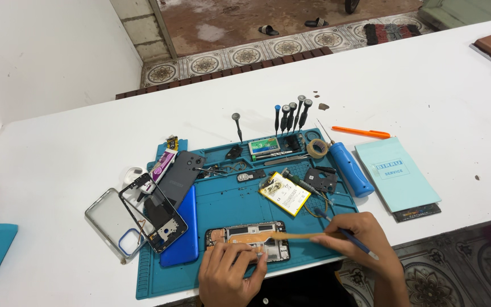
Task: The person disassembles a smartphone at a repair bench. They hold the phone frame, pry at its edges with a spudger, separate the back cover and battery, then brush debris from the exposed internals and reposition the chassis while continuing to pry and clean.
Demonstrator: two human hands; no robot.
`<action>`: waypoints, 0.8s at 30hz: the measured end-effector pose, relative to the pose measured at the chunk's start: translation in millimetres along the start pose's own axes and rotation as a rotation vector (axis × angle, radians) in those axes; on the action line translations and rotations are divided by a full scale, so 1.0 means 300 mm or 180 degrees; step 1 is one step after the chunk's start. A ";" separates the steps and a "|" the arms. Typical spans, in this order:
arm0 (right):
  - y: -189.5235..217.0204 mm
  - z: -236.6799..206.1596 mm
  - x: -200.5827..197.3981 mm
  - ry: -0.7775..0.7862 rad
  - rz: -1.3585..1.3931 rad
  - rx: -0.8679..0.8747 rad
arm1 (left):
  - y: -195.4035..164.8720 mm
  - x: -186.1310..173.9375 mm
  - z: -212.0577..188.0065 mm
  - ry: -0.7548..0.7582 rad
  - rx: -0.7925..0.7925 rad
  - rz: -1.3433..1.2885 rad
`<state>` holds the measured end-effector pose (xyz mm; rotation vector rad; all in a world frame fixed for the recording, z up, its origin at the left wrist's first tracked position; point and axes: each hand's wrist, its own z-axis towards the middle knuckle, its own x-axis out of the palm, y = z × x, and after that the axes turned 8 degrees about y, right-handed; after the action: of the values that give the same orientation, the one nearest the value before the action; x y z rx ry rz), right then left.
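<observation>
White table (pixel 416 79): long, runs the width of the view; tiled floor beyond its far edge.

Blue repair mat (pixel 223 204): lies on the table at its near edge, with tray compartments along its far side.

Blue electric screwdriver (pixel 350 169): lies at the mat's right edge, tip pointing away. Just right of it, a pale teal envelope (pixel 396 176), and beyond that an orange pen (pixel 362 132).

Clear phone case (pixel 106 219): off the mat's left edge, partly under a black phone frame (pixel 154 213). A blue back cover (pixel 180 233) and a grey back cover (pixel 178 177) lie beside the frame.

Opened phone (pixel 248 240): face down on the near part of the mat, internals exposed (orange-brown flex ribbon running across it).

Left hand (pixel 228 273): fingers pressed down on the phone's near edge, steadying it.

Right hand (pixel 356 236): closed around a blue-handled tool (pixel 348 233), fingertips also pinching the long tan strip (pixel 302 235) that reaches from the phone.

Yellow-labelled battery (pixel 284 193): on the mat, beyond the phone, apart from it.

Precision screwdrivers (pixel 291 113): several standing upright along the mat's far edge.

Tape roll (pixel 317 148): small, in a far compartment.
</observation>
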<state>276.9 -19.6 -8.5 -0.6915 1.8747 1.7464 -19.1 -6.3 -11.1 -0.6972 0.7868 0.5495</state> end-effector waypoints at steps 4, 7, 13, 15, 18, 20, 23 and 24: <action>-0.015 -0.008 -0.013 0.0097 -0.0022 -0.0465 | -0.001 0.000 0.001 -0.0003 -0.0005 -0.0015; -0.015 -0.012 -0.023 0.0067 0.0105 -0.0701 | -0.004 0.000 -0.001 -0.0031 -0.0028 -0.0013; 0.005 -0.001 -0.002 -0.0176 -0.0050 -0.0051 | -0.007 0.003 -0.001 -0.0014 -0.0080 0.0024; 0.003 0.003 0.005 -0.0123 -0.0199 0.0026 | -0.006 0.003 -0.002 -0.0022 -0.0079 0.0013; -0.012 -0.004 -0.001 0.0006 -0.0190 -0.0320 | -0.004 0.003 -0.003 0.0021 -0.0089 -0.0013; -0.019 -0.004 -0.007 0.0006 -0.0176 -0.0618 | -0.004 0.005 -0.003 0.0007 -0.0081 -0.0024; -0.015 -0.004 -0.006 -0.0028 0.0028 -0.0428 | -0.005 0.005 -0.003 0.0015 -0.0091 -0.0033; -0.009 -0.004 -0.003 -0.0047 0.0127 -0.0260 | -0.004 0.005 -0.003 0.0022 -0.0096 -0.0034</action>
<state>279.5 -20.8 -9.9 -0.6739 1.8278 1.8570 -17.7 -7.5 -12.2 -0.7311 0.7822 0.5507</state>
